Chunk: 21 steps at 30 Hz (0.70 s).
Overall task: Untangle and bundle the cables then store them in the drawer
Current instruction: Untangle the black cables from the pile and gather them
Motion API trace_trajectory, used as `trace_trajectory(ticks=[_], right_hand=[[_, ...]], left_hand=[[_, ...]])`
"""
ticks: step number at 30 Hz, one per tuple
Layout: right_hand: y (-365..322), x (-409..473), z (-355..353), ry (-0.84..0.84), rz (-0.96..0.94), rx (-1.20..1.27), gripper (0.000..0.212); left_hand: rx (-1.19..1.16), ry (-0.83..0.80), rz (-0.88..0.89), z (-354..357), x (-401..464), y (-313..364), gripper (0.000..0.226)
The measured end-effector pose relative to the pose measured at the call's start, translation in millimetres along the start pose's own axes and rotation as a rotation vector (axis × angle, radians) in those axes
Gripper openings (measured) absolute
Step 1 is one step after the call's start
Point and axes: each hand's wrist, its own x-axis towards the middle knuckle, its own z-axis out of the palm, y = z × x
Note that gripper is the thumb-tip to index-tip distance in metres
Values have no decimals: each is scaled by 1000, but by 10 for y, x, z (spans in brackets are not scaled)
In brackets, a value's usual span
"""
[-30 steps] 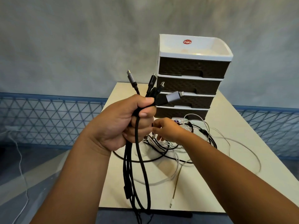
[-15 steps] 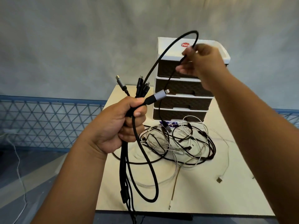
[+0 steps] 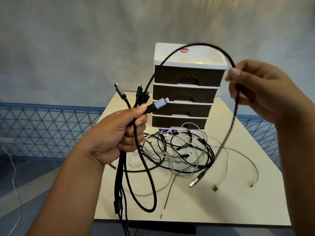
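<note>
left hand (image 3: pixel 115 138): fist wrapped round a bundle of black cables (image 3: pixel 120 178), thumb pressed over the top of them.
connector ends: fan out just above the left fist; a grey-sleeved plug (image 3: pixel 160 103) points right from the thumb, another grey-tipped plug (image 3: pixel 119 90) leans up and left, a few black plugs (image 3: pixel 142 94) between them.
bundle tails: hang straight down below the left fist, past the near table edge.
right hand (image 3: pixel 260 89): raised to the right of the left fist and a little higher, fingers and thumb pinching one black cable (image 3: pixel 196 46).
pinched cable: arcs up from the left fist, over in front of the drawer unit's top, into the right-hand pinch, then drops below that hand to a usb plug (image 3: pixel 194 182) hanging blurred just above the table.
loose tangle (image 3: pixel 184 150): black and white cables heaped on the table, below and between both hands, in front of the drawer unit.
white cable (image 3: pixel 245 159): trails out of the tangle, below the right hand.
drawer unit (image 3: pixel 187 92): four dark drawers in a white frame, all pushed in, behind the tangle.
table (image 3: pixel 221 206): cream top.
</note>
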Motion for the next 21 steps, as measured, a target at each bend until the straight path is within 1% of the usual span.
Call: trace_trajectory(ticks=[3, 6, 8, 10, 13, 15, 18, 21], right_hand=[[94, -414, -224, -141, 57, 123, 42], [127, -779, -364, -218, 148, 289, 41], [135, -983, -392, -271, 202, 304, 45], [138, -1175, -398, -315, 243, 233, 43], [171, -1404, -369, -265, 315, 107, 36], [192, -1555, -356, -228, 327, 97, 31], [256, -1774, -374, -142, 336, 111, 29], [366, -2017, -414, -66, 360, 105, 26]], left_hand=[[85, -72, -29, 215, -18, -39, 39], [188, -169, -70, 512, -24, -110, 41], [223, -198, -84, 728, -8, -172, 40], [224, -203, -90, 961, 17, -245, 38], [244, -231, -111, 1289, 48, -377, 40], [295, -218, -120, 1508, 58, -478, 41], [340, -156, -99, 1785, 53, -619, 37], [353, -55, -76, 1978, 32, -768, 41]])
